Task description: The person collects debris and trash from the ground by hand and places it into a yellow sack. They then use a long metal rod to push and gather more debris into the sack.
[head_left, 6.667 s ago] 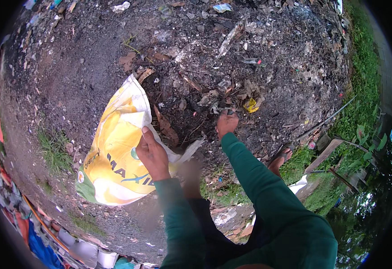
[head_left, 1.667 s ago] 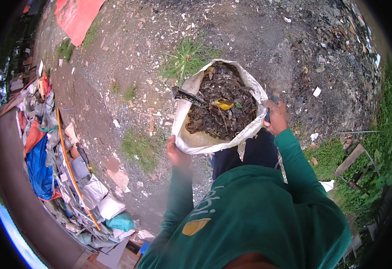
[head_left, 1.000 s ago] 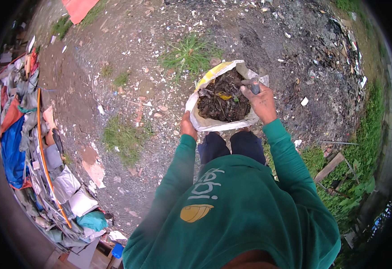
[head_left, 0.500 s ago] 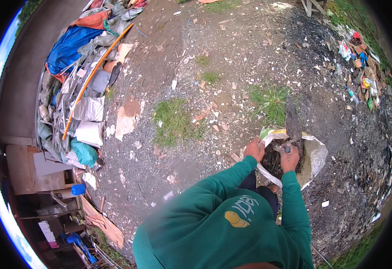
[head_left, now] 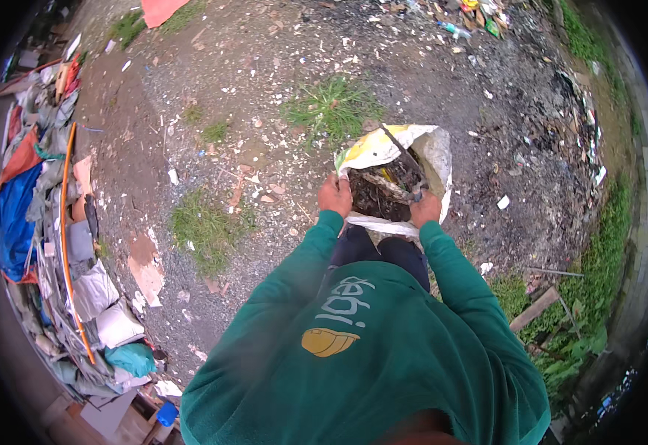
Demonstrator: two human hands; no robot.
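Okay, sack point(head_left: 438, 159) is mouth-up right in front of the person's legs point(head_left: 383, 253), set right of centre. Left hand point(head_left: 336, 196) is clamped on the rim's left edge. Right hand point(head_left: 425, 208) is at the near-right edge, fingers wrapped round a long dark tool point(head_left: 401, 148); can't tell whether the palm also touches the rim. Tool slants across the mouth, its thin end up at the far edge. Dark debris point(head_left: 371, 202) sits below the rim, yellow scrap point(head_left: 389, 175) in it. Mouth is wide; right wall stands out from the debris, leaving a gap on that side. Near edge runs low between the hands.

Room around: grass tuft point(head_left: 331, 106) near the far-left edge, white scrap point(head_left: 503, 202) off right, plank point(head_left: 535, 308) lower right. Tarp heap point(head_left: 87, 245) and orange pole point(head_left: 65, 245) well apart, far left.
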